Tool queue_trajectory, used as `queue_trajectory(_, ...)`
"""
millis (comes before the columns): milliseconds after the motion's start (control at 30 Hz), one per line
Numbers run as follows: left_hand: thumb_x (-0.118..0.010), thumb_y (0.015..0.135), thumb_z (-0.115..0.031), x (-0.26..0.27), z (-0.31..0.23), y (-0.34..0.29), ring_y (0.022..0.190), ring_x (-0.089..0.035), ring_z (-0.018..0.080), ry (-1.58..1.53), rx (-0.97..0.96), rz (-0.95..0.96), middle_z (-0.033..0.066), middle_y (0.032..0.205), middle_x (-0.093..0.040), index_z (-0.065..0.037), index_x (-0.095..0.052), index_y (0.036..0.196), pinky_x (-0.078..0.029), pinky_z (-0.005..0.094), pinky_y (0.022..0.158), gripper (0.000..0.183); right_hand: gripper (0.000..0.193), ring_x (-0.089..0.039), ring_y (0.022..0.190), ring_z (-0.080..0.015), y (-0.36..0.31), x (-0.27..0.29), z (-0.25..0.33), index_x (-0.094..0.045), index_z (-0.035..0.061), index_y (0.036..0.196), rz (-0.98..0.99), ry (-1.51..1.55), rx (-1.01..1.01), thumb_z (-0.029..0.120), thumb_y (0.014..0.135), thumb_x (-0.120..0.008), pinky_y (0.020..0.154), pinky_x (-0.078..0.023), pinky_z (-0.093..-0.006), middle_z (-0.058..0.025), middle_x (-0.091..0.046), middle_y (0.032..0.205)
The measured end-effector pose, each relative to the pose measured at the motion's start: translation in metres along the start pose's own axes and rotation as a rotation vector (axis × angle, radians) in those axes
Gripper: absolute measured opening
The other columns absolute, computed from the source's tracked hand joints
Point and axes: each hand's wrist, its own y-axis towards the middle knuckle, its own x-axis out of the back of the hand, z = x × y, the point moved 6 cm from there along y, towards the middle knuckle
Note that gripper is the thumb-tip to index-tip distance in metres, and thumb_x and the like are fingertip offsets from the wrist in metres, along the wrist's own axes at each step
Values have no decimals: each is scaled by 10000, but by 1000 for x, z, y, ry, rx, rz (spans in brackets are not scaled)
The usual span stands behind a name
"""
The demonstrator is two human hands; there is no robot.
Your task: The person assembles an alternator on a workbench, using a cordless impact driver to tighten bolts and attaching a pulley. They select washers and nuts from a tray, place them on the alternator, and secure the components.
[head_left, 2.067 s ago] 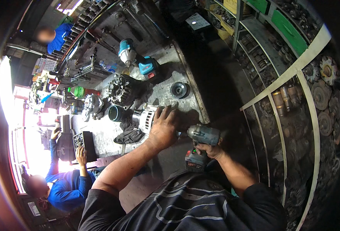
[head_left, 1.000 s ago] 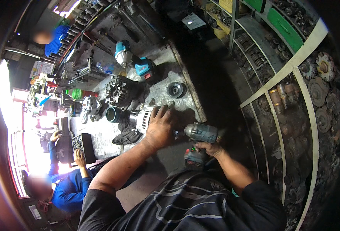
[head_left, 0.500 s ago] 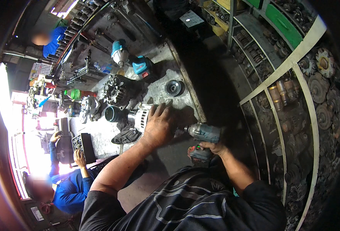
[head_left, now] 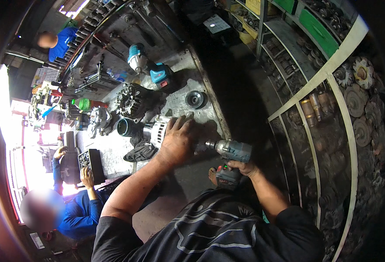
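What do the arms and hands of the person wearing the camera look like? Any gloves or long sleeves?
No gloves: the left hand and right hand are both bare. The sleeves are short and dark, leaving the forearms uncovered, with no watch showing. They belong to a dark shirt with pale lines across it.

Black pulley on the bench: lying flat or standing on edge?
Lying flat. The pulley shows its round face and concentric rings upward on the bench, beyond the left hand.
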Motion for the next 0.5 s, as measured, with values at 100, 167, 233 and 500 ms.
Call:
queue_trajectory(100,-751,868,-231,-6,-1,0,1469,-452,433,69,29,-23,194,1538,-554,-160,-668,1451,-319,648,1234,593,576,-725,989,-186,-4,9,-8,-680,61,1309,-20,-25,-74,124,793,-930,863,-633,-354,-63,-751,1137)
queue_trajectory(167,-747,870,-222,-9,-1,-2,1469,-454,429,82,46,-27,190,1536,-559,-163,-675,1443,-322,649,1231,580,577,-725,983,-183,-5,10,-11,-679,62,1299,-17,7,-88,122,787,-937,872,-632,-356,-58,-745,1127)
queue_trajectory(233,-754,865,-223,-9,0,-3,1473,-450,428,44,42,-18,185,1541,-557,-161,-678,1437,-323,652,1228,581,557,-721,958,-174,-5,9,-9,-681,65,1289,-25,-47,-38,108,792,-930,850,-631,-351,-54,-741,1121)
queue_trajectory(500,-770,852,-230,-6,-1,-3,1499,-424,440,104,20,23,171,1553,-550,-139,-666,1445,-317,704,1222,609,547,-703,984,-176,-6,-1,-11,-666,81,1318,48,-50,-77,116,822,-892,873,-614,-363,-46,-727,1148)
